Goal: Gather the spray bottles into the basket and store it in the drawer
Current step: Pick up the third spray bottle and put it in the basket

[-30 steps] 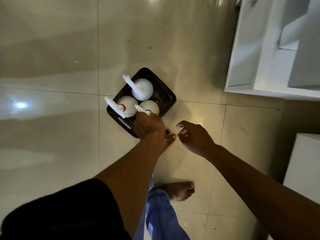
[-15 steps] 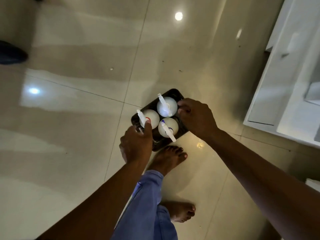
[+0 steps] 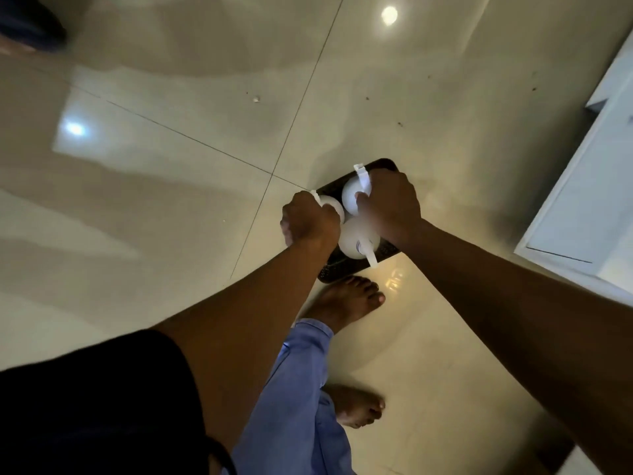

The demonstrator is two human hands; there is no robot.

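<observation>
A dark basket (image 3: 386, 165) holds three white spray bottles: one at the far end (image 3: 350, 197), one on the left (image 3: 334, 204), and the nearest one (image 3: 356, 242) with its nozzle pointing toward me. My left hand (image 3: 308, 221) is closed on the basket's left side. On the right side my right hand (image 3: 392, 204) grips the rim, its thumb lying against the far bottle. Both hands cover much of the basket, and I cannot tell whether it rests on the floor or is off it.
Glossy beige floor tiles (image 3: 191, 186) lie all around. A white cabinet with an open drawer (image 3: 582, 207) stands at the right edge. My bare feet (image 3: 349, 299) are just below the basket. A dark object (image 3: 30, 27) lies at the top left.
My right hand went from open air onto the basket's right side, and my left hand closed on the left side. The view has swung, so the basket sits nearer my front foot.
</observation>
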